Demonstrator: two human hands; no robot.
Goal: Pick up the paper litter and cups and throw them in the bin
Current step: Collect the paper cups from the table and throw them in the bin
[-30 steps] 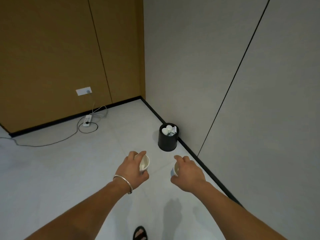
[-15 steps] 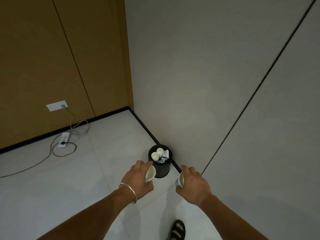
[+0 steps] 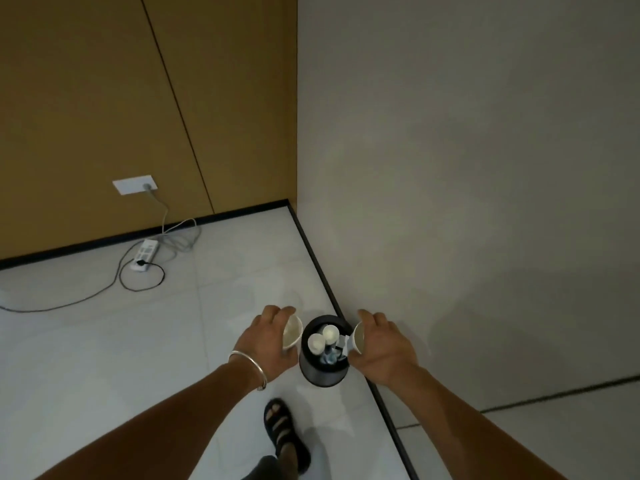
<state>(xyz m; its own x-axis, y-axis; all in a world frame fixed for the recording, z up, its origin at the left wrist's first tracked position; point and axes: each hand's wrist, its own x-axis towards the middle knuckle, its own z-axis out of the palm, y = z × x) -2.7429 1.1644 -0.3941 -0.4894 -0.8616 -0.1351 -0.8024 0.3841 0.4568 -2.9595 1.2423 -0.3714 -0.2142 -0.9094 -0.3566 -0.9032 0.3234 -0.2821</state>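
The black bin [image 3: 322, 375] stood directly between the hands, the left hand [image 3: 265, 344] gripping a paper cup [image 3: 291, 336] just left of its rim, the right hand [image 3: 384, 344] gripping a second cup [image 3: 358, 342] just right, mouths turned inward, both equally near.

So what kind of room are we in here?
Probably an office or similar indoor room: tan wall panels with a socket, power strip on the tiled floor, small black bin.
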